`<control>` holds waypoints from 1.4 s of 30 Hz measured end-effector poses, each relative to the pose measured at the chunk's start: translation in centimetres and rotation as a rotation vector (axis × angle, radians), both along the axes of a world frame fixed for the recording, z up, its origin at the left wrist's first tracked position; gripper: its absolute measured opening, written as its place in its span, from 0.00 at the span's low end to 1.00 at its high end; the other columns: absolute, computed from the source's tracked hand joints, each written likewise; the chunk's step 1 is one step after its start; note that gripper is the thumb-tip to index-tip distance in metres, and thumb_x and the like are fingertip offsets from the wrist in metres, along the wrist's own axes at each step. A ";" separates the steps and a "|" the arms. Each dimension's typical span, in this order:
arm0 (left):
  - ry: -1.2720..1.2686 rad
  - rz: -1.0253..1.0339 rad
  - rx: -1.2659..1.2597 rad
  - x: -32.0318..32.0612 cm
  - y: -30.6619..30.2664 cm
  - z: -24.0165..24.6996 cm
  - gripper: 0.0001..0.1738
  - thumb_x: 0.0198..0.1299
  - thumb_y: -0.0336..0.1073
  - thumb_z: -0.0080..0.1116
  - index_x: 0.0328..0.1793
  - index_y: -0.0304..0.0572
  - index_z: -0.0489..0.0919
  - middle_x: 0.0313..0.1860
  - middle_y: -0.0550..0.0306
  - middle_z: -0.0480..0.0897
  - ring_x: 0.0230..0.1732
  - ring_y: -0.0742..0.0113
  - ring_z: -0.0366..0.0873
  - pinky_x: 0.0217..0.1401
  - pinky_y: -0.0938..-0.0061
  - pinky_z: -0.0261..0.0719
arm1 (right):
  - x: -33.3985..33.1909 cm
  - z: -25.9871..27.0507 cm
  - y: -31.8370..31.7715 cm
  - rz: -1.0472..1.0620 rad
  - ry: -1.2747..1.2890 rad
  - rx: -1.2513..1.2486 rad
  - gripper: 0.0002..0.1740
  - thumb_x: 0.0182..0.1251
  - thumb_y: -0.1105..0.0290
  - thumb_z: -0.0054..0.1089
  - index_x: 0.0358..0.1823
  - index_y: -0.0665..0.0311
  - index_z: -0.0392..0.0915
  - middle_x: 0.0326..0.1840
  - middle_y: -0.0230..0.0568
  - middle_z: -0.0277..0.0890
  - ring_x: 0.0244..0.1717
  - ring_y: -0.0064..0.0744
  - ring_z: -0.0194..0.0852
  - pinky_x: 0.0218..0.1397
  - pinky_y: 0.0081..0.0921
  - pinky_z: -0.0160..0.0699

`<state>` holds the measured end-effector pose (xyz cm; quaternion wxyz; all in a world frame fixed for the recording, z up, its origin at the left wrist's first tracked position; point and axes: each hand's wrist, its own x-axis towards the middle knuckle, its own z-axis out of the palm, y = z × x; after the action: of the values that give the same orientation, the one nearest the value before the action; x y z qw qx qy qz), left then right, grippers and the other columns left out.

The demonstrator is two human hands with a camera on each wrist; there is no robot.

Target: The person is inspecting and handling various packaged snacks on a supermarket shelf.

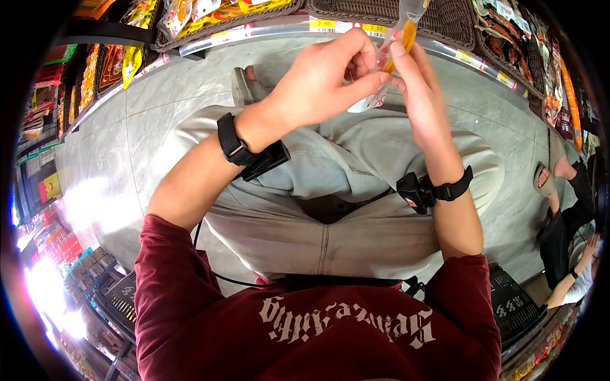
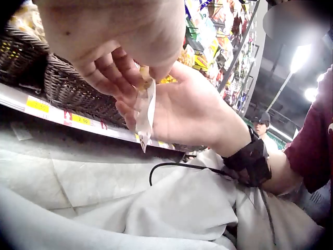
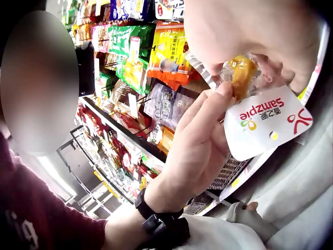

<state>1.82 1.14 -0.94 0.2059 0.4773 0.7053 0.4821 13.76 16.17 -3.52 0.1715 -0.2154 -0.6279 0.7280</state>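
Observation:
Both hands meet above the lap on a small clear plastic snack packet (image 3: 241,73) with an amber-yellow piece of food inside. Its white printed end (image 3: 268,122) reads "Samzpie" in the right wrist view. My left hand (image 1: 327,79) pinches one side of the packet, thumb pointing to the right. From the other side my right hand (image 1: 424,95) pinches it, with the thumb on its face. In the left wrist view the white end (image 2: 146,112) hangs below the fingers, and the left hand hides much of the rest.
Ahead runs a low shelf with wicker baskets (image 1: 438,24) of snacks and yellow price labels (image 1: 326,24). More hanging packets (image 3: 169,49) fill racks to the side. Black shopping baskets (image 1: 511,305) stand at both sides. Another person (image 1: 562,209) is at the right.

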 end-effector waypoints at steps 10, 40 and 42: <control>0.126 -0.069 -0.025 -0.2 -0.1 0.1 0.15 0.67 0.30 0.67 0.58 0.38 0.80 0.39 0.53 0.85 0.37 0.63 0.84 0.45 0.68 0.85 | 0.2 0.1 -1.1 0.187 0.152 0.031 0.25 0.86 0.57 0.57 0.69 0.70 0.73 0.54 0.36 0.81 0.54 0.22 0.78 0.61 0.23 0.77; -0.010 0.075 -0.003 -0.5 0.1 -0.2 0.14 0.72 0.37 0.69 0.41 0.39 0.74 0.33 0.62 0.80 0.37 0.74 0.79 0.45 0.74 0.81 | -0.2 -1.1 -0.1 -0.125 0.157 0.057 0.24 0.81 0.62 0.67 0.68 0.69 0.75 0.61 0.42 0.81 0.55 0.24 0.83 0.57 0.22 0.80; -0.009 0.088 0.027 -0.6 0.2 -0.3 0.14 0.71 0.36 0.68 0.40 0.39 0.73 0.33 0.62 0.79 0.36 0.74 0.79 0.45 0.73 0.81 | -0.3 -0.9 0.0 -0.106 0.125 0.069 0.30 0.78 0.62 0.70 0.71 0.71 0.69 0.66 0.48 0.77 0.57 0.28 0.84 0.60 0.24 0.80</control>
<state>1.17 1.29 -1.20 0.1813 0.4465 0.7180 0.5022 13.51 16.15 -4.42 0.2560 -0.1966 -0.6284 0.7077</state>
